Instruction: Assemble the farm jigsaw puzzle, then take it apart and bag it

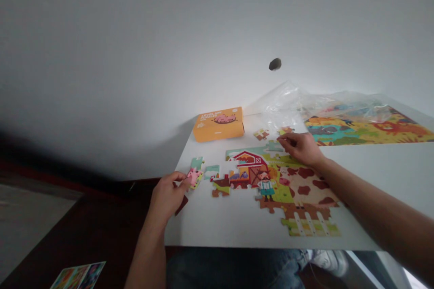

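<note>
My left hand (pixel 167 194) is closed on a pink puzzle piece (pixel 194 177) with a pig's face, near the left edge of the table. A partly joined farm puzzle (pixel 249 174) lies before me, with a red barn, a figure in an apron and a brown-spotted cow. My right hand (pixel 300 146) is above its top edge, thumb and forefinger pinched together; whether anything is between them I cannot make out. Just under those fingertips lies a pale green piece (pixel 274 146). Beside my left hand are a teal piece (pixel 197 162) and a sky piece (pixel 212 172).
An orange puzzle box (pixel 219 124) stands at the back left. Loose pieces (pixel 261 134) lie to its right. Clear plastic wrap (pixel 283 99) partly covers a colourful animal picture (pixel 366 131) at the back right. The wall rises behind the white table (pixel 217 226).
</note>
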Demonstrator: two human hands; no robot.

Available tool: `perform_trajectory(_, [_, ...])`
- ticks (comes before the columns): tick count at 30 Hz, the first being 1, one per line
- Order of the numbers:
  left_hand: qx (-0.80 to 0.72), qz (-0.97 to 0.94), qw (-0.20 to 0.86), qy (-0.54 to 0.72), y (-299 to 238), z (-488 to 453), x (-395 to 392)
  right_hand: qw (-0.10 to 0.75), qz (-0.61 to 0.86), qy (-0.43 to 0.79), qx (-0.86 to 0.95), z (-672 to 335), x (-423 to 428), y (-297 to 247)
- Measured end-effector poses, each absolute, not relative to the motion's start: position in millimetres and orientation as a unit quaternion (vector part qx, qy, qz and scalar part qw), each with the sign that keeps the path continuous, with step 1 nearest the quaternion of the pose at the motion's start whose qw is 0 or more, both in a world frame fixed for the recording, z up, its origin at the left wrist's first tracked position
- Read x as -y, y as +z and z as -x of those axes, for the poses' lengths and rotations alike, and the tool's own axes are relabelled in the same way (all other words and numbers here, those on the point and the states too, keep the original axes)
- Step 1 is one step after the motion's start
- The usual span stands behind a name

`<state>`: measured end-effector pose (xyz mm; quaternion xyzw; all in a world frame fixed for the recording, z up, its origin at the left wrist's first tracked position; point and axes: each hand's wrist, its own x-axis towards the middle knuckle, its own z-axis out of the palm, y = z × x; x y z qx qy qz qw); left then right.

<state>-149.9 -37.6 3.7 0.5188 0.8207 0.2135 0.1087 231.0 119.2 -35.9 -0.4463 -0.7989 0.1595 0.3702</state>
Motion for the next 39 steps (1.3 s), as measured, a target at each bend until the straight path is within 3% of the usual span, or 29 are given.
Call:
perform_trajectory(2, [-0.776,-0.558,0.149,0.254,10.4,122.5,36.2,0.372,0.441,0.162,0.8,-229.9,-118.2,-34.4])
perform_trajectory(5, [-0.675,-0.597,0.292,0.32,15.5,71.7,37.8,0.369,0.442,0.161,0.802,-228.3,-116.8,-32.4])
perform_trajectory(9, [-0.64,-0.623,0.367,0.26,9.3,18.5,48.1,0.36,0.442,0.157,0.806,-227.1,-115.4,-30.6])
perform_trajectory(21, [-0.717,-0.65,0.243,0.064,2.4,13.0,66.1,0.362,0.426,0.164,0.813,-226.3,-115.9,-32.4])
perform_trajectory(24, [-0.67,-0.711,0.203,0.059,4.4,22.0,68.6,0.362,0.422,0.167,0.814,-226.1,-115.9,-32.1])
perform_trajectory(29, [-0.524,-0.803,0.276,0.074,6.7,18.7,72.4,0.361,0.424,0.173,0.812,-226.4,-115.8,-32.4])
perform_trajectory(39, [-0.571,-0.763,0.301,0.045,1.4,8.2,79.2,0.342,0.436,0.169,0.815,-228.0,-115.1,-34.0])
